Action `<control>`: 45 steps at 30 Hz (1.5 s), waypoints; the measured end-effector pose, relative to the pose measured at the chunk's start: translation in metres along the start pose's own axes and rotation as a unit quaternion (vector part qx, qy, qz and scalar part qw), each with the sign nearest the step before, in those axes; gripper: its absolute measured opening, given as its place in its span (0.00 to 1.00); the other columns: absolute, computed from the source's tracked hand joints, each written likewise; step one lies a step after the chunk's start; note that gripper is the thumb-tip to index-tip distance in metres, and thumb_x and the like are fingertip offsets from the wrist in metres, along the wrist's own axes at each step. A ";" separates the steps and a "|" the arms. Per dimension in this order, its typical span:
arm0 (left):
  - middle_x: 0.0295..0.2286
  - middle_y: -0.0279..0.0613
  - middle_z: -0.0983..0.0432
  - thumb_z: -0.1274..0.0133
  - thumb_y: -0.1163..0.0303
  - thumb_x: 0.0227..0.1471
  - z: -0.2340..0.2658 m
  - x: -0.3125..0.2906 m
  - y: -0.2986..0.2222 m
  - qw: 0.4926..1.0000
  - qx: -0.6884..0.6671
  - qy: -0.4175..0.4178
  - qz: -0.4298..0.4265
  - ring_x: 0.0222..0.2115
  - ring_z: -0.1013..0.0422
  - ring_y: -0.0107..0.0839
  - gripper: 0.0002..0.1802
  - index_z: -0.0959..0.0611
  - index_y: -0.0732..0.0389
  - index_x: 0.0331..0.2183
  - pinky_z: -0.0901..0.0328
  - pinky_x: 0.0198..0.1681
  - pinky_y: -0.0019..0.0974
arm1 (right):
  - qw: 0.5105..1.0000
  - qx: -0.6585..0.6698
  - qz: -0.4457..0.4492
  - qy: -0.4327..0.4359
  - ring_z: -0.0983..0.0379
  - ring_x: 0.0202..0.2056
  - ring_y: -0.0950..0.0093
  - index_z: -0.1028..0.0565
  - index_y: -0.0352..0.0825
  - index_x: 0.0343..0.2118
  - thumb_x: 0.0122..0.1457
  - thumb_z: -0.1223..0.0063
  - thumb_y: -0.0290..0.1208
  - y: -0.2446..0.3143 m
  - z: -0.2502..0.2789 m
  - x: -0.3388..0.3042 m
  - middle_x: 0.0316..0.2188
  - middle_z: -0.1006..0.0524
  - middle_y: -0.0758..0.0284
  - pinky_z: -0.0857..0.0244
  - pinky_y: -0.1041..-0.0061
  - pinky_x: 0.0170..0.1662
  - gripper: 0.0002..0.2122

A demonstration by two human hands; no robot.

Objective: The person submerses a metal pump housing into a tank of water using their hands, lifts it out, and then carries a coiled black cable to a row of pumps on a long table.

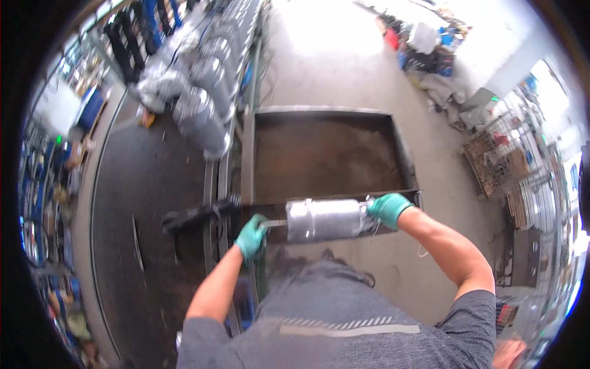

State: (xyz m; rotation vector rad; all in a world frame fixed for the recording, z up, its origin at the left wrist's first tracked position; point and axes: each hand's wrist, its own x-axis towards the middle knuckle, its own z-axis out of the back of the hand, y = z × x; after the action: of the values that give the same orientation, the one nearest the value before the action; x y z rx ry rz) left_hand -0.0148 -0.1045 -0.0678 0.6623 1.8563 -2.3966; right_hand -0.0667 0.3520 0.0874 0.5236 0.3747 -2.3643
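A shiny silver metal cylinder (326, 220) lies level across my front, held between my hands over the near edge of a large open metal bin (322, 111). My left hand (251, 237), in a green glove, is closed on the thin rod that sticks out of its left end. At the opposite end, my right hand (391, 210), also green-gloved, grips the end fitting. The fingers of both hands are partly hidden or blurred. The bin's floor looks brown and rusty.
Several grey cylinders (200, 120) stand in a row along a rail (212, 184) on my left. A dark, blurred long object (196, 215) lies across that rail. To the right are a wire cage (498, 150) and shelving. Piled mixed items (427, 49) sit at the far right.
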 end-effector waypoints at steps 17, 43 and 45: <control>0.36 0.34 0.27 0.54 0.40 0.65 0.003 0.019 0.016 0.936 -0.213 -0.017 0.281 0.27 0.36 0.26 0.24 0.22 0.49 0.46 0.41 0.24 0.33 | 0.998 -0.005 -0.030 0.064 0.18 0.34 0.59 0.20 0.40 0.44 0.62 0.48 0.22 0.007 0.009 0.006 0.32 0.17 0.60 0.25 0.61 0.36 0.10; 0.43 0.51 0.17 0.34 0.47 0.52 -0.070 -0.008 -0.096 0.953 0.289 -0.089 -0.011 0.41 0.20 0.50 0.43 0.31 0.41 0.66 0.28 0.48 0.48 | 0.936 0.147 -0.319 0.025 0.18 0.43 0.60 0.20 0.38 0.44 0.59 0.41 0.44 0.052 0.032 -0.007 0.39 0.16 0.58 0.24 0.61 0.45 0.17; 0.42 0.51 0.16 0.35 0.45 0.51 -0.071 -0.009 -0.100 0.949 0.304 -0.086 -0.001 0.41 0.20 0.51 0.44 0.32 0.38 0.66 0.28 0.48 0.49 | 0.940 0.134 -0.311 -0.029 0.18 0.42 0.60 0.20 0.37 0.44 0.58 0.40 0.40 0.049 0.004 -0.007 0.39 0.17 0.57 0.24 0.61 0.44 0.15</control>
State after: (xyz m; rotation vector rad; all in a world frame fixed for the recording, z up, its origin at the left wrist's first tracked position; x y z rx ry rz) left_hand -0.0135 -0.0122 0.0127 0.4411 1.0374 -2.9237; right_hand -0.0297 0.3185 0.0875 0.5072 0.2074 -3.0659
